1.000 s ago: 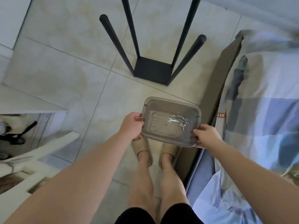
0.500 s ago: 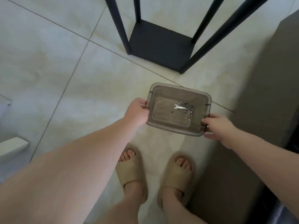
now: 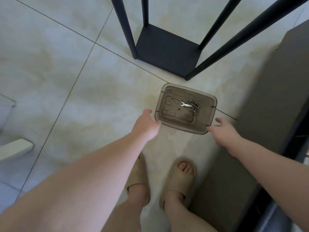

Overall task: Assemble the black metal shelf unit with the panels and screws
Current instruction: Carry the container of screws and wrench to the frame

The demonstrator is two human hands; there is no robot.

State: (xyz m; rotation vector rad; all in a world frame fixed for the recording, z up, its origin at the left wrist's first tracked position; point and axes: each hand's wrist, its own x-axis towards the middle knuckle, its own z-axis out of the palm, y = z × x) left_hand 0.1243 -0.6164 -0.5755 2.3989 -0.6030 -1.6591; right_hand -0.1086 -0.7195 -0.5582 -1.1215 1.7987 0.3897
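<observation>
You wear 2 tan slides: your left sandal [image 3: 138, 179] and right sandal [image 3: 179, 180], thick-strapped, rounded, open-toed. Your forearms [image 3: 100, 164] and lower legs [image 3: 175, 213] are bare.

2 beige slippers [image 3: 179, 181] stand on pale tiled floor [image 3: 66, 81], dark grout lines running diagonally. Dark grey slab [image 3: 270, 114] just right of the slippers. White block [image 3: 15, 148] well left of the slippers, on the floor.

shelf posts [image 3: 125, 25]: tops cut off | screws [image 3: 193, 106]: likely too small to count
</observation>
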